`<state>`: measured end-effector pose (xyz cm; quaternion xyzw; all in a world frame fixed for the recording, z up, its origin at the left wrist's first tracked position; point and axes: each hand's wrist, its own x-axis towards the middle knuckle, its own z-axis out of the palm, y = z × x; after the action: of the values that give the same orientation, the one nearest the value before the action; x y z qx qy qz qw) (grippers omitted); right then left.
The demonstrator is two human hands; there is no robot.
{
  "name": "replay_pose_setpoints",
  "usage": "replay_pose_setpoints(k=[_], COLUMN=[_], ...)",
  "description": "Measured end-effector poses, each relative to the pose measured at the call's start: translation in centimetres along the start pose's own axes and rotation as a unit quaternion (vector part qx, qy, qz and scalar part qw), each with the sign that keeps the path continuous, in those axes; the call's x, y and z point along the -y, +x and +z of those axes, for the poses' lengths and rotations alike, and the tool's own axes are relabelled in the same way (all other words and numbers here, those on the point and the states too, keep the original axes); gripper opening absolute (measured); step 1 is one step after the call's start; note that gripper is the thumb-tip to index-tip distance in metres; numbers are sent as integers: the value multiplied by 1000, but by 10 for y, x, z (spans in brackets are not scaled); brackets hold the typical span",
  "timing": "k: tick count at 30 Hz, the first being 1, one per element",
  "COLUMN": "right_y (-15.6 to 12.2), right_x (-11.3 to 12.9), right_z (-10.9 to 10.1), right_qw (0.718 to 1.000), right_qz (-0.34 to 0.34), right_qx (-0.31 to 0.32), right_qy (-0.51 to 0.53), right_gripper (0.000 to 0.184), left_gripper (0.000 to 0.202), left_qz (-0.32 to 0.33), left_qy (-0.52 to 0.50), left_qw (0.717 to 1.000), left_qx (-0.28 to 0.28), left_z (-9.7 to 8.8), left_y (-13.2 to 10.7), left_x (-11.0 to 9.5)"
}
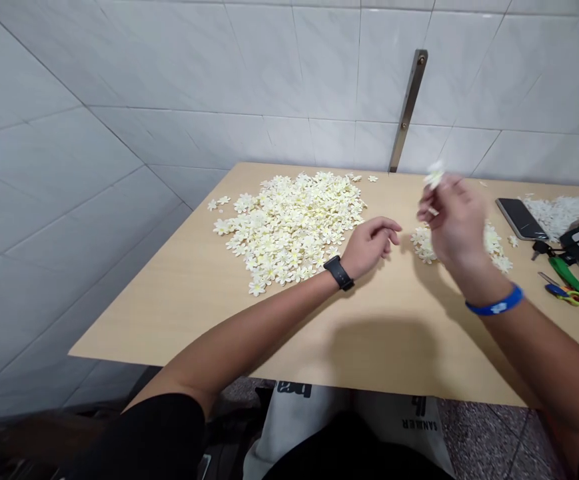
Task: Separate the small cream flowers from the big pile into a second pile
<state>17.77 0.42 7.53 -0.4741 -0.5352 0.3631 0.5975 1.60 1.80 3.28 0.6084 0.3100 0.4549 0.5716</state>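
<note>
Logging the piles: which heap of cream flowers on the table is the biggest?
The left heap, beside the left hand; it spreads far wider than the small heap behind the right hand.

White glazed tiles (pixel 119 80) cover both walls, which meet in a corner behind the pale wood-grain counter (pixel 194 313). A dull metal strip (pixel 409 110) is screwed upright to the back wall, its foot at the counter's far edge. Below the near edge shows speckled grey-pink floor (pixel 484 440); the light is even, the shadows soft.
</note>
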Motion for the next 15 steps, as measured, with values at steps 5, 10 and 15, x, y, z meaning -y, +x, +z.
replay_pose_setpoints(k=[5, 10, 15], right_y=[-13, -23, -24], right_x=[-46, -69, -66], right_z=[25, 25, 23], right_qw=[998, 999, 999], right_qz=[-27, 28, 46], right_qx=[-55, -39, -3], right_qy=[0, 14, 21], right_gripper=[35, 25, 23], left_gripper=[20, 21, 27], left_qz=[69, 147, 191], left_qy=[44, 156, 247], left_qw=[989, 972, 949], left_qx=[-122, -95, -40], left_z=[-14, -20, -38], left_y=[28, 22, 31], left_x=[34, 38, 36])
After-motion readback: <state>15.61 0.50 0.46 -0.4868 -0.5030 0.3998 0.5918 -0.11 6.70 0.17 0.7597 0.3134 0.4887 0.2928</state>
